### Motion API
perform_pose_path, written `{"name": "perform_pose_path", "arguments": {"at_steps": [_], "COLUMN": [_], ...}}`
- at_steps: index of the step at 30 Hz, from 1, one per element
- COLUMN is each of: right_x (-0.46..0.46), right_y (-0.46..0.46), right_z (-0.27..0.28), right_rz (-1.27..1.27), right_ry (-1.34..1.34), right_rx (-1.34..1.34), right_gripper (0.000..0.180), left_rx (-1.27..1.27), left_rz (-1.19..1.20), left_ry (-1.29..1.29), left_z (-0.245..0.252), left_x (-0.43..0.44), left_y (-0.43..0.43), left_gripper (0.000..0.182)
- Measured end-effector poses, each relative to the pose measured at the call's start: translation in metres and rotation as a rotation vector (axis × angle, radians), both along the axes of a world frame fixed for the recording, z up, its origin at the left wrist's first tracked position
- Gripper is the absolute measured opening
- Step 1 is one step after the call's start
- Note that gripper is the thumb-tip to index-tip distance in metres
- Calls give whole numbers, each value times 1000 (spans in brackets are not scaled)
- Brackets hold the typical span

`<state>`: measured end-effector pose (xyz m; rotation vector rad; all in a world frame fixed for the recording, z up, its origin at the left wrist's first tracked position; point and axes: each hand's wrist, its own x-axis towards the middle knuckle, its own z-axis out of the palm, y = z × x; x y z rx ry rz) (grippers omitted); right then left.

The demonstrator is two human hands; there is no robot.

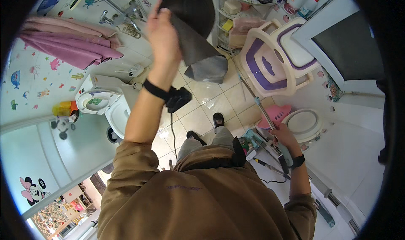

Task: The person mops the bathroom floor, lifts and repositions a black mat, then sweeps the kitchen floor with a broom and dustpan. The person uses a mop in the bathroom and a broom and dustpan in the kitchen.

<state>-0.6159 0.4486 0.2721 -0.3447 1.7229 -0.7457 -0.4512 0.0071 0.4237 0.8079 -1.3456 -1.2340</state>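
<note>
My left hand (163, 37) is raised ahead of me and grips the edge of a flexible black sheet (193, 15). The sheet hangs and curls over, and its shiny grey lower part (210, 69) shows above the tiled floor. My right hand (284, 135) is wrapped around a long-handled floor tool (258, 99) with a grey pole and pale blue joints. Its thin far end slants down beside the wash basins, and I cannot tell what kind of head it has. Each wrist wears a black strap with a small device.
Purple-and-cream basins (269, 63) lean by a corner shelf (232, 18) and the door (345, 50). A pink plastic basket (275, 115) and several handled tools (265, 157) crowd my right. The toilet (117, 113) with a child seat stands left, below hanging towels (69, 44). A cable (173, 135) hangs from my left wrist.
</note>
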Motion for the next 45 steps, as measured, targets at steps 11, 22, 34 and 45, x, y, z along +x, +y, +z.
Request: {"name": "perform_pose_path", "arguments": {"at_steps": [11, 22, 34, 45], "right_x": [48, 105, 92, 52], "right_y": [-56, -73, -11, -102], "right_z": [2, -51, -91, -100], "right_rz": [-145, -357, -54, 127], "right_ry": [8, -254, 112, -39], "right_rx": [-64, -9, 142, -11], "right_gripper": [8, 29, 54, 47], "left_rx": [333, 11, 72, 129], "left_rz": [289, 143, -182, -76], "left_ry": [-282, -879, -871, -874], "left_z": [-39, -298, -311, -179], "left_x": [287, 298, 137, 193], "left_y": [-58, -17, 39, 26], "left_gripper": [38, 28, 31, 27]}}
